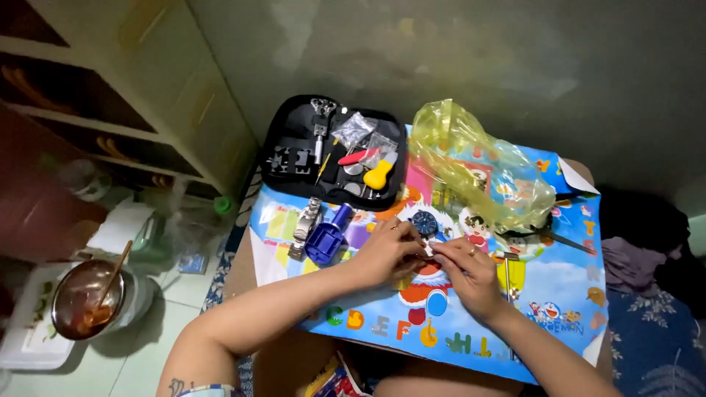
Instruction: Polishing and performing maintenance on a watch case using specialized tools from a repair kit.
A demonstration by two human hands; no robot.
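Pretty busy setup: an open black zip-up tool case (294, 165) full of small metal tools sits at the back, a crumpled yellow plastic bag (478, 173) beside it, a blue plastic holder block (327, 237) with a silver metal bracelet (305, 224) in front, plus a steel bowl with a wooden spoon (88, 298) down on the floor.

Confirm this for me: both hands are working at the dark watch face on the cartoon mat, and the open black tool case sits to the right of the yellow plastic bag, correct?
Not quite. In the head view the open black tool case sits left of the yellow plastic bag, not right. Both the left hand and right hand do work at the dark watch face on the cartoon mat.
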